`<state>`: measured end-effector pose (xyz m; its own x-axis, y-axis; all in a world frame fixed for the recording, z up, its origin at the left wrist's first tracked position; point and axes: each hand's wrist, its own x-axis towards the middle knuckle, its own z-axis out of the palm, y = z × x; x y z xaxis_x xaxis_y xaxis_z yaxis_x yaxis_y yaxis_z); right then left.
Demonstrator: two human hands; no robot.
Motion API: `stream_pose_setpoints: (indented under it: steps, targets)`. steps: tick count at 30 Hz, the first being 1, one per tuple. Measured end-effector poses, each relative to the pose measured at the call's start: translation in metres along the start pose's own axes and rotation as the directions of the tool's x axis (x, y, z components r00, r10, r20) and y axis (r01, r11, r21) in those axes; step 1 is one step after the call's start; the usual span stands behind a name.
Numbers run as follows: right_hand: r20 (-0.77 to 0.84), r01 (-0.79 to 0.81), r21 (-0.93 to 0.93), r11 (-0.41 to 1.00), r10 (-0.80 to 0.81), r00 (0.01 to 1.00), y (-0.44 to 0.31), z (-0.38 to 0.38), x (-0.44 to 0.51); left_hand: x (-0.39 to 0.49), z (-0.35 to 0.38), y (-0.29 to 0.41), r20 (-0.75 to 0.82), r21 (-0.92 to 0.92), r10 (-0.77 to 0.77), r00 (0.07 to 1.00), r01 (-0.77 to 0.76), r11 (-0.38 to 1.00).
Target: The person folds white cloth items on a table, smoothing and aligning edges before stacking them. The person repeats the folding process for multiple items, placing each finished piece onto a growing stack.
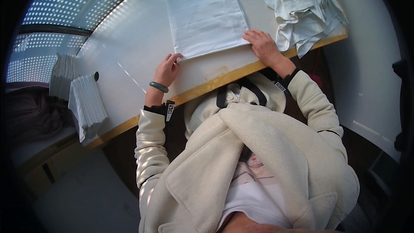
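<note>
A flat rectangle of white cloth (207,19), perhaps a pillowcase, lies smoothed out on the table, with faint creases across it. At its near left corner, my left hand (167,69) has curled fingers and thumb pinching the fabric edge. The fingers of my right hand (263,45) lie over the near right corner. Its thumb is hidden, so I cannot tell whether it pinches the cloth or only presses on it.
The white tabletop (136,45) has a yellow-taped front edge (213,83). A crumpled heap of white cloths (304,9) hangs over that edge at right. Two folded stacks, the nearer cloth stack (87,103) and farther cloth stack (63,74), stand at left, beside dark fabric (32,113).
</note>
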<state>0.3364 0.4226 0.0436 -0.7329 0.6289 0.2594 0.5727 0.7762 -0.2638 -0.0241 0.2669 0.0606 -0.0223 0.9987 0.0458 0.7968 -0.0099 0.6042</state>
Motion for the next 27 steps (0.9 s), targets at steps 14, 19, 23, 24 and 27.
stream_pose_setpoints:
  steps: [14, 19, 23, 24, 27]
  targets:
    - [0.012, 0.047, 0.064, 0.997, -0.048, 0.999, 0.008, -0.004, -0.008, 0.001, 0.008, -0.006, -0.041, -0.184, -0.138, 0.990, 0.128, 0.974]
    - [0.017, 0.013, 0.097, 0.995, -0.015, 1.000, -0.002, -0.005, -0.005, 0.002, 0.014, -0.012, -0.003, -0.639, -0.293, 0.956, 0.223, 0.736]
    - [0.023, 0.034, 0.093, 0.995, -0.037, 0.999, -0.013, -0.006, 0.001, 0.003, 0.017, -0.014, 0.027, -0.873, -0.381, 0.924, 0.208, 0.441]
    - [0.042, 0.037, 0.077, 0.996, -0.040, 0.998, -0.016, -0.005, 0.003, 0.003, 0.018, -0.014, 0.061, -0.890, -0.427, 0.902, 0.243, 0.386]
    - [0.046, 0.074, 0.058, 0.996, -0.077, 0.996, -0.027, 0.000, 0.010, 0.004, 0.019, -0.011, 0.121, -0.924, -0.485, 0.866, 0.277, 0.263]
